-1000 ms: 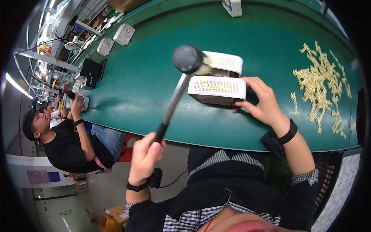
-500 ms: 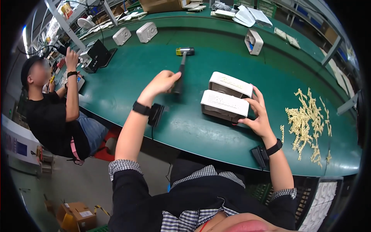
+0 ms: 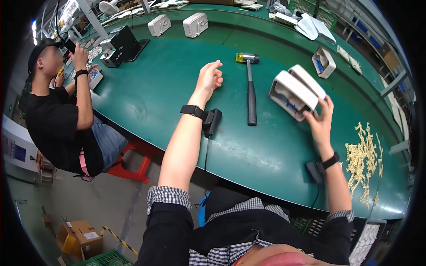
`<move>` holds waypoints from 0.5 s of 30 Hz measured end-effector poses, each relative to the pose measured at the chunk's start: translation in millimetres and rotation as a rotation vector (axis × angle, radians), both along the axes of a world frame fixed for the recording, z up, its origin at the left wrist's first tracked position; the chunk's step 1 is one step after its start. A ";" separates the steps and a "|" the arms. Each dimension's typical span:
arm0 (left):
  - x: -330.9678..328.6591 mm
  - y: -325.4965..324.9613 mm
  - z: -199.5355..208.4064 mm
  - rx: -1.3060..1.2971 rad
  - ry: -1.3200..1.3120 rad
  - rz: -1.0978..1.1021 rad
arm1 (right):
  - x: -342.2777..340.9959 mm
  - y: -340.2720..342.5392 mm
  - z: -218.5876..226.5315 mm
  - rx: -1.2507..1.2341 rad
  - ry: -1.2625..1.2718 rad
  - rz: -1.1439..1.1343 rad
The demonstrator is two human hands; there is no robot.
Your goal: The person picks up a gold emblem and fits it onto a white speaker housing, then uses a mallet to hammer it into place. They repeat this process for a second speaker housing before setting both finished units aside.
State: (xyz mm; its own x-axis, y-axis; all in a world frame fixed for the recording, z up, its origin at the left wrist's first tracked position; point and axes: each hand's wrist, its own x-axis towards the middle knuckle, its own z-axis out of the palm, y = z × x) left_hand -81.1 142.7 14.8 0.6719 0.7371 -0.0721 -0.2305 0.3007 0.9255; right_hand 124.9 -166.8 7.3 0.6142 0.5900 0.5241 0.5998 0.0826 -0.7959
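Note:
My right hand [image 3: 320, 120] grips two white plastic housings by their near right end, thumb on one side and fingers on the other. The nearer housing [image 3: 296, 91] is tilted, with its hollow side and something blue inside showing. The other housing [image 3: 307, 80] stands close behind it. To the left, a mallet [image 3: 251, 97] with a black ribbed handle and a yellow-and-black head lies on the green table. My left hand [image 3: 210, 79] is beside the mallet, apart from it, its fingers curled in with nothing visible in them.
A pile of gold-coloured letter strips [image 3: 361, 159] lies at the right. Another white housing [image 3: 324, 62] rests at the far right, and two white units [image 3: 195, 25] at the back. A black box device [image 3: 119, 46] stands at the left, near a seated co-worker [image 3: 57, 119].
My left hand has let go of the mallet, which now lies on the table. My right hand has shifted and turned the two housings, which now tilt. The whole view has swung somewhat.

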 end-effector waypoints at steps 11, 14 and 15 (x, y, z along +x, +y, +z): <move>10.2 -4.2 4.6 0.170 0.112 -0.058 | 158.0 179.0 0.8 -0.191 -0.325 -0.629; 5.5 -2.1 2.2 0.131 0.092 -0.032 | 153.7 202.8 6.2 -0.264 -0.173 -0.625; 7.8 -0.8 2.4 0.136 0.093 -0.040 | 154.1 202.6 7.4 -0.261 -0.169 -0.633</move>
State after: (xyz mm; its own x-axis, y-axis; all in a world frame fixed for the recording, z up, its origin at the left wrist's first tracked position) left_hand -73.3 141.9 17.2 0.6963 0.7168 -0.0369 -0.1323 0.1786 0.9750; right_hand 279.0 35.9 14.7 0.8034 0.2653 0.5331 0.5869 -0.5039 -0.6337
